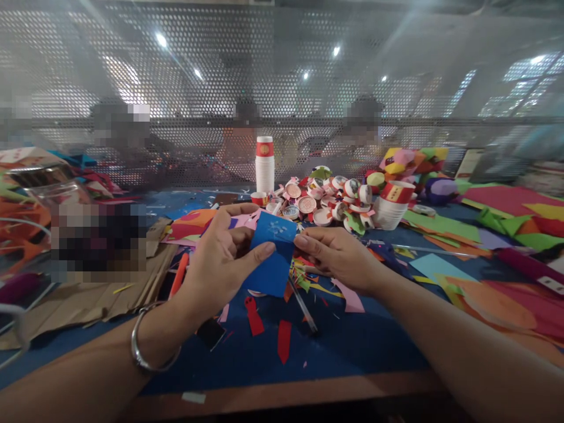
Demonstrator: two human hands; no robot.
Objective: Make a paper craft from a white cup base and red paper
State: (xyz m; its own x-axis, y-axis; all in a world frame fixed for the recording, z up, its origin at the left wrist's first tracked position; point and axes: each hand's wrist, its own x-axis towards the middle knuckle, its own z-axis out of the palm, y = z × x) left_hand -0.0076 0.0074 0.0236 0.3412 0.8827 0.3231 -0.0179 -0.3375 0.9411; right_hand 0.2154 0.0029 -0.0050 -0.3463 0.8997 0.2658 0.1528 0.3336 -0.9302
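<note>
The left hand (215, 255) is gripping a sheet of blue paper (275, 270) — thumb lying across its face, fingers curling behind — while the right hand (337, 255) is pinching the sheet's right edge, thumb and fingertips closed together. The paper is hanging above the desk (211, 370), pale marks showing near its top. Below it, a slim clear stick (304, 308) and red paper scraps (284, 342) are lying loose. Beyond, a tall stack of paper cups (265, 170) is standing beside a heap of round lids (307, 204).
</note>
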